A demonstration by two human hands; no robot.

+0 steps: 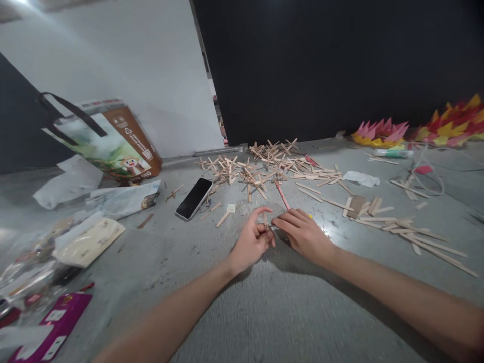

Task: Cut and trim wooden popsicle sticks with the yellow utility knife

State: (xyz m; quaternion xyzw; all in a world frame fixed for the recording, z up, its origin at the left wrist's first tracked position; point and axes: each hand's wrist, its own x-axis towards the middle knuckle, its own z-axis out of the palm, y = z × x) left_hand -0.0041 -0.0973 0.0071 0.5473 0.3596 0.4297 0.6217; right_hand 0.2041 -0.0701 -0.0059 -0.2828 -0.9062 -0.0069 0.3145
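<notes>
My left hand [252,239] and my right hand [302,233] meet low over the grey floor [242,302], fingertips almost touching. The left fingers are curled in a pinch around a small piece that I cannot make out. The right hand lies palm down with its fingers closed on a pink pencil-like stick [282,195] that points away from me. Just beyond the hands lies a heap of small crosses made from wooden sticks [264,169]. A single short stick [223,218] lies to the left of my left hand.
A black phone [194,198] lies left of the heap. A printed paper bag [109,138], plastic wrappers and a magenta pack [53,325] sit at the left. Long loose sticks [416,234] spread at the right, with folded paper flowers [380,133] by the dark wall.
</notes>
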